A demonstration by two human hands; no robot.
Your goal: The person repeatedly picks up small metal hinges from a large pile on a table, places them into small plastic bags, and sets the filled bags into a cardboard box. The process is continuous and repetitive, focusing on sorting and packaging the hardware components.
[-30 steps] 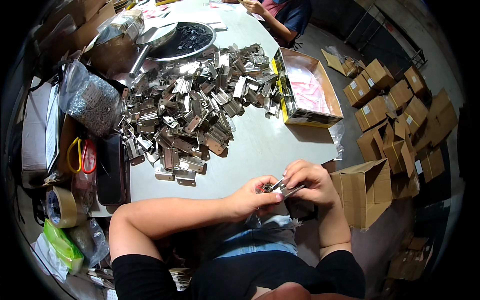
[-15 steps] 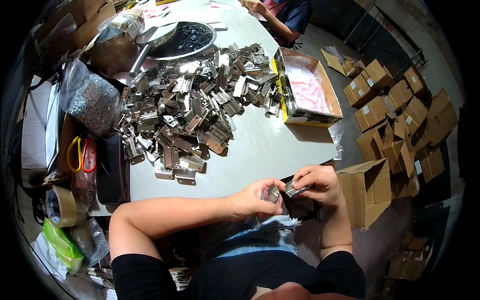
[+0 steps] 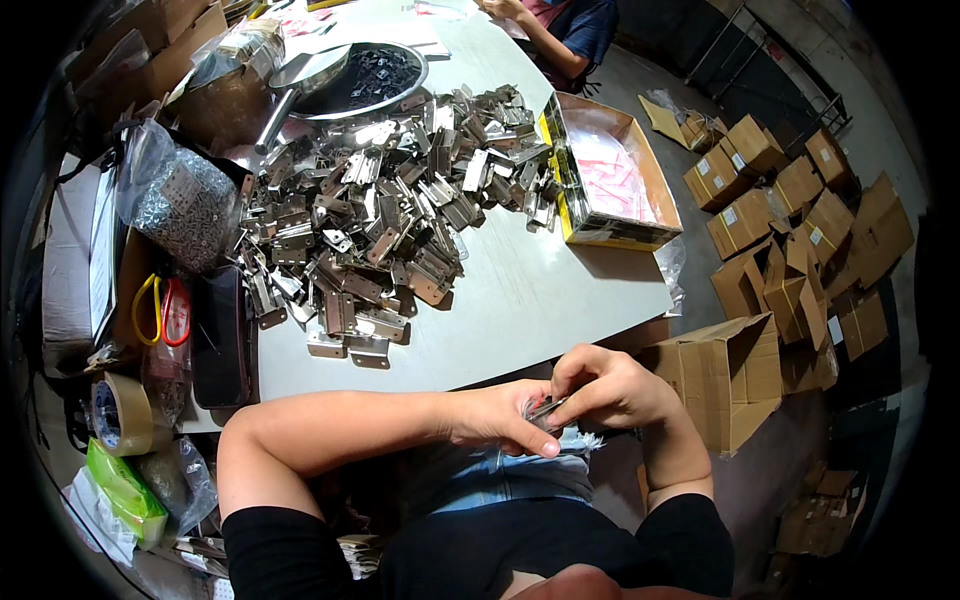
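Right of your pale-grey table (image 3: 540,310), heaped with silvery metal brackets (image 3: 383,243), brown cardboard cartons (image 3: 742,226) crowd the grey floor (image 3: 645,75), while by its near edge your cupped left hand (image 3: 500,415) and pinching right hand (image 3: 610,388) hold what look like thin metal pieces (image 3: 541,411).

A pale, smooth tabletop (image 3: 540,290) carries a broad, jumbled heap of metal brackets (image 3: 370,215), a few of them spread at its near edge. Beyond the heap sits a round metal bowl (image 3: 424,84) of small dark pieces. An open box (image 3: 620,232) with yellow edging stands to the right of the brackets, near the tabletop's right side. A dark flat case (image 3: 220,340) lies at the left edge, and white papers (image 3: 428,42) lie toward the far end. Cardboard boxes (image 3: 742,222) and an open carton (image 3: 710,385) stand on the grey floor (image 3: 650,75).
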